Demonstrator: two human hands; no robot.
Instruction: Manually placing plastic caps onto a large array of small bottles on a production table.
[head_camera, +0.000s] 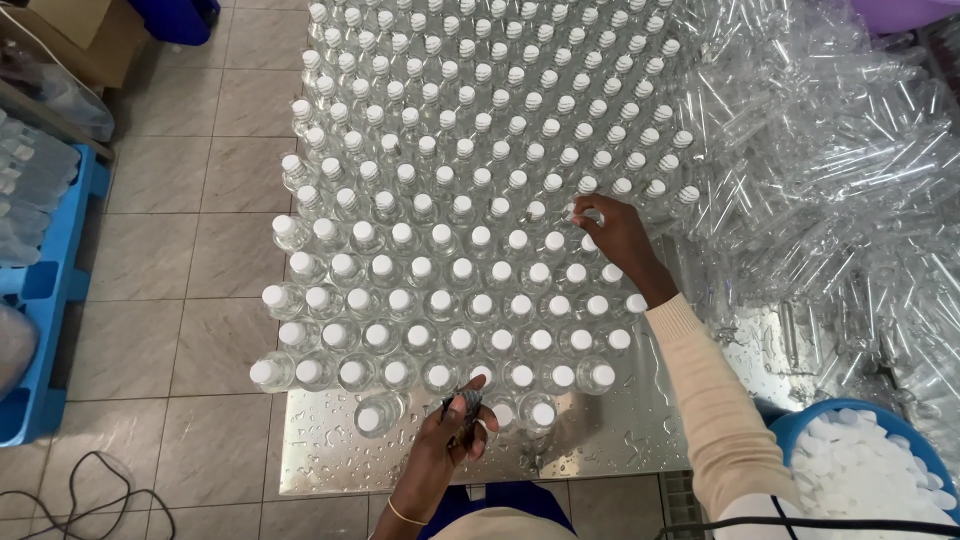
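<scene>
Rows of clear plastic bottles (460, 250) with white caps pretty much fill the wet metal table (620, 440). Left hand (455, 425) has a narrow grip on a small dark tool at the near edge; right hand (615, 235) pinches a cap farther back. Nearly all look capped. A blue tub (800, 425) of loose round caps sits at the right, crinkly empty bottles (850, 170) piled beyond.

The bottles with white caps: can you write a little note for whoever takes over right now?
Left hand: holds a small dark object at the near edge of the wet metal table.
Right hand: reaches into the rows, fingertips on a white cap.
Clear plastic bottles with white caps fill the table; all visible ones look capped.
Loose white caps sit in the blue tub, right. Empty clear bottles are heaped beyond it, uncapped.
</scene>
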